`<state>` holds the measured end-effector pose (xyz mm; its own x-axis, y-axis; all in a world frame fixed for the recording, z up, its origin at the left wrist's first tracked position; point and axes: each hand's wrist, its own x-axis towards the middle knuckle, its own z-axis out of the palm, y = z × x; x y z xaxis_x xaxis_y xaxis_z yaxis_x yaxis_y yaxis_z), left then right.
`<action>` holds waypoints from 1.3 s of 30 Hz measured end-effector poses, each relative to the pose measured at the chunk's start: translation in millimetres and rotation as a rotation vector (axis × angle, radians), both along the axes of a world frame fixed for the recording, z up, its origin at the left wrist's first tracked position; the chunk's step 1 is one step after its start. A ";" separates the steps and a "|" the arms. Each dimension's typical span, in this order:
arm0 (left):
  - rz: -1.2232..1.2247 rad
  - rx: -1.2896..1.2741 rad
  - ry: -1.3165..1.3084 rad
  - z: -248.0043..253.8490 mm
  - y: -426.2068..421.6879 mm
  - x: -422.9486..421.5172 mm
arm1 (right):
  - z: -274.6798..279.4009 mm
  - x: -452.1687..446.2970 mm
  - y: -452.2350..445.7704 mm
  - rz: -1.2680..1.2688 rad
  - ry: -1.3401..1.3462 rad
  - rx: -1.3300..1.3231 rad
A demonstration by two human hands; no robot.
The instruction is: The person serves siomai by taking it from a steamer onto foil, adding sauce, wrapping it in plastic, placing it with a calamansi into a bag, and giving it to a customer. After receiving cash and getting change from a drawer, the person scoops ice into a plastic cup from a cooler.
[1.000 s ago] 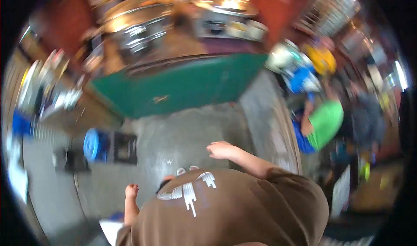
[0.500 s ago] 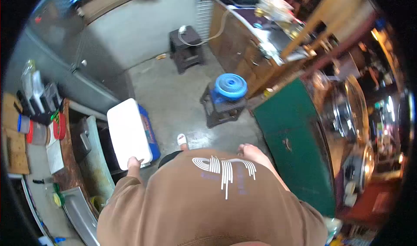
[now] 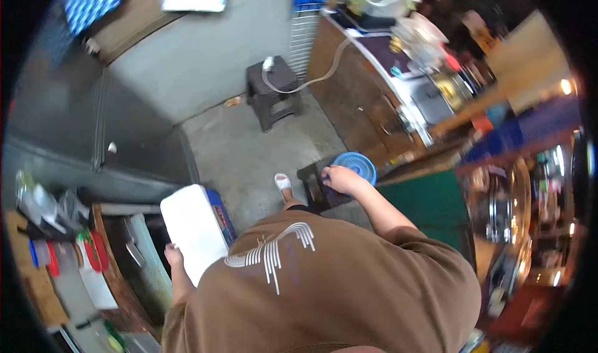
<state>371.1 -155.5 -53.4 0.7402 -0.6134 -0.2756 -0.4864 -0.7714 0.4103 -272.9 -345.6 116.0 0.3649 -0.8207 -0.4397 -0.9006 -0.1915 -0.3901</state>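
Observation:
My left hand [image 3: 174, 255] is at the left edge of the white lid [image 3: 194, 233] of a blue cooler [image 3: 222, 213]. Its fingers look loosely apart, and whether they touch the lid is unclear. My right hand [image 3: 342, 180] hangs with loosely bent fingers and nothing visible in them, over a dark stool [image 3: 316, 185]. Just behind it, partly covered, is a round blue fan [image 3: 358, 165]. One foot in a white slipper [image 3: 283, 181] shows on the concrete floor.
A second dark stool [image 3: 272, 86] bears a white plug with a cord. A wooden cabinet [image 3: 358, 98] loaded with containers stands at the upper right, with a green panel [image 3: 436, 207] below it. Grey doors [image 3: 140, 126] are at the left, above a shelf with red-lidded containers [image 3: 93, 251].
The view has swung from the green panel and people toward the cooler and stools. Since half a second ago, my right hand has moved forward to beside the fan, and my left hand has shifted along the lid.

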 end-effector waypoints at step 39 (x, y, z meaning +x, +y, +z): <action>0.533 -1.121 -0.638 284.2 -116.6 266.4 | 286.9 871.5 -75.3 0.857 -0.737 -0.806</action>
<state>637.5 -272.1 230.8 0.7617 0.1118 0.6382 -0.5765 -0.3328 0.7463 598.6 -420.9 402.9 0.8165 -0.1581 0.5553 -0.0263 -0.9710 -0.2377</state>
